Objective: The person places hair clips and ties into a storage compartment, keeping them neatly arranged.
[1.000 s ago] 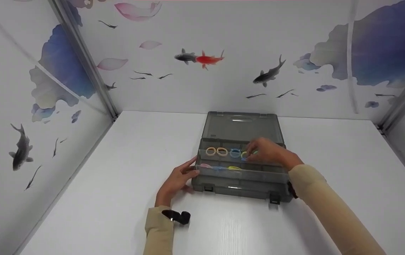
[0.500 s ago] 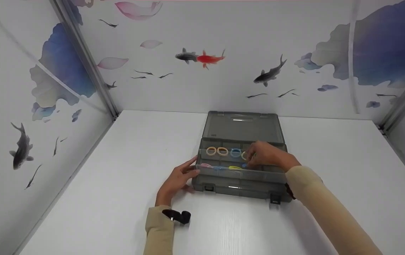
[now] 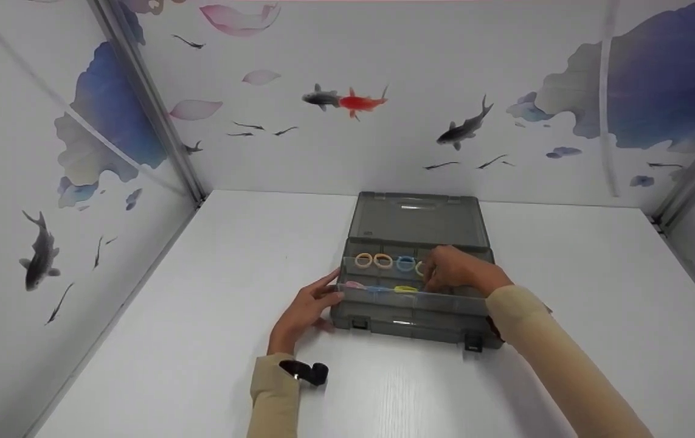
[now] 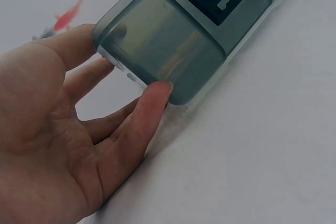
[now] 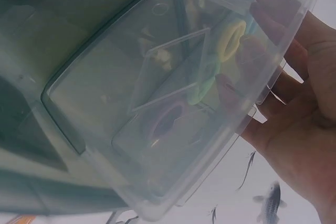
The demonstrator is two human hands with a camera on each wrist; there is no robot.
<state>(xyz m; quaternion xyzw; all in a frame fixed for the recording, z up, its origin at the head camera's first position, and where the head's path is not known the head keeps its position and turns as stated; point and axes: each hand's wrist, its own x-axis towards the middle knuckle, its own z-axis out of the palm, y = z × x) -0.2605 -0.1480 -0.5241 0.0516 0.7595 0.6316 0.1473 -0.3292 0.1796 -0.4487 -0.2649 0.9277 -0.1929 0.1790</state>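
A grey see-through plastic box [image 3: 409,330] stands on the table, its lid [image 3: 417,224] tipped back. Inside sits a clear tray [image 3: 450,304] with hair ties: two orange ones and a blue one [image 3: 398,264] lean along the back; a pink one [image 3: 354,285], a blue one and a yellow one [image 3: 406,289] lie in front. My left hand [image 3: 303,313] rests its thumb and extended fingers against the box's left end. My right hand [image 3: 459,267] reaches down into the tray, fingertips hidden in the head view. Through the tray wall, the right wrist view shows yellow [image 5: 224,43] and green [image 5: 202,90] ties near the fingers.
The box's latch [image 3: 473,344] hangs open at the front right. White table surface [image 3: 231,267] surrounds the box. Behind stands a wall [image 3: 383,158] printed with fish and petals; another wall rises at the left.
The right hand has lowered slightly toward the tray's front row. The blue piece seen at its fingertips is now hidden in the head view. The left hand stays on the box.
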